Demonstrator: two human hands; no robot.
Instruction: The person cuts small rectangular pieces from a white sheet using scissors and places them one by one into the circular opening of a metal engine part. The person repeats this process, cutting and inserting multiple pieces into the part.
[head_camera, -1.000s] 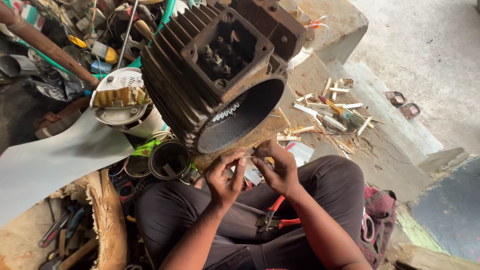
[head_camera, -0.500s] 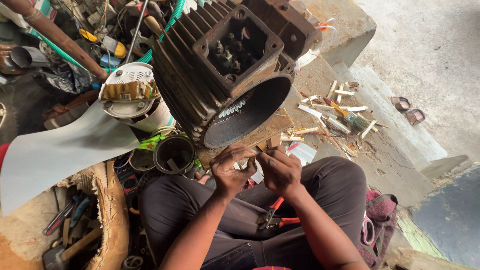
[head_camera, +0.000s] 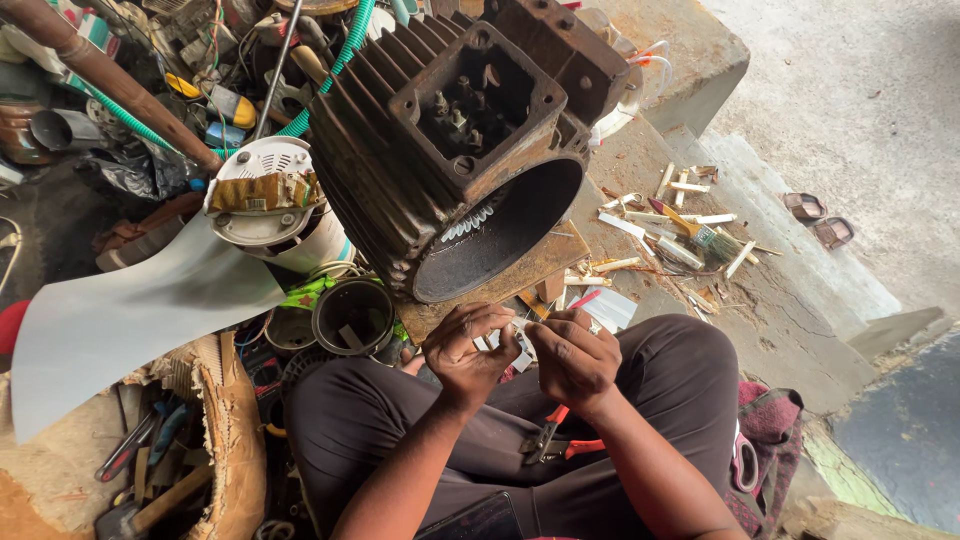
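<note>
Head view: both hands (head_camera: 520, 355) pinch white strip (head_camera: 520, 326).

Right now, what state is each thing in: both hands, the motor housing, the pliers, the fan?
Left hand: pinching small white strip.
Right hand: fingers closed on same strip.
Dark ribbed motor housing: end open, tilted.
Orange-handled pliers: lying on lap.
Grey fan blade: lying idle.

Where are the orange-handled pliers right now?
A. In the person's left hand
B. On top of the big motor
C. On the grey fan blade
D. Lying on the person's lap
D: the orange-handled pliers lie on the dark trousers on the lap, below the left hand and right hand, which are busy pinching a small white piece in front of the motor housing.
</note>
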